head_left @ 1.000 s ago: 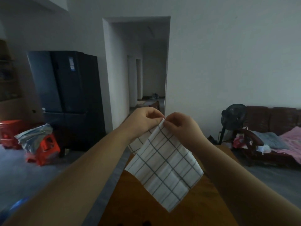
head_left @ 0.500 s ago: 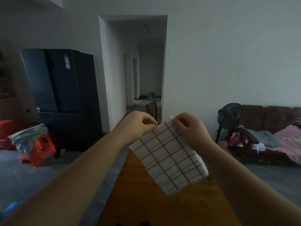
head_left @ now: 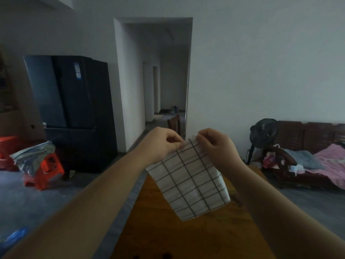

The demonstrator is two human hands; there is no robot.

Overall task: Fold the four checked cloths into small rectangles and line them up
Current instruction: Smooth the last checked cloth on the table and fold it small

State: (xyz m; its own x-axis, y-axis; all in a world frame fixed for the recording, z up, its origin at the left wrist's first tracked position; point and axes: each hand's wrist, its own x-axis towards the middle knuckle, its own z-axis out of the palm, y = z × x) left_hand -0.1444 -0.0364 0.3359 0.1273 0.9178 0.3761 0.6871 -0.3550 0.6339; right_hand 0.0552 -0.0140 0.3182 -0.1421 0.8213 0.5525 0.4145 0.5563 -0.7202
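A white cloth with a dark grid check (head_left: 192,181) hangs in the air above the wooden table (head_left: 158,230), folded into a narrow rectangle that tilts down to the right. My left hand (head_left: 162,144) pinches its top edge at the left corner. My right hand (head_left: 214,144) pinches the same edge at the right corner, a few centimetres away. Both arms are stretched out in front of me. No other checked cloth is in view.
A dark fridge (head_left: 71,109) stands at the left, with an orange stool (head_left: 46,169) carrying a bundle. A wooden chair (head_left: 174,124) sits in the doorway ahead. A fan (head_left: 263,133) and a sofa with pink bedding (head_left: 321,157) are at the right.
The cloth went from hanging as a diamond from one corner to hanging as a rectangle from its top edge. My hands moved slightly apart along that edge and the view shifted a little.
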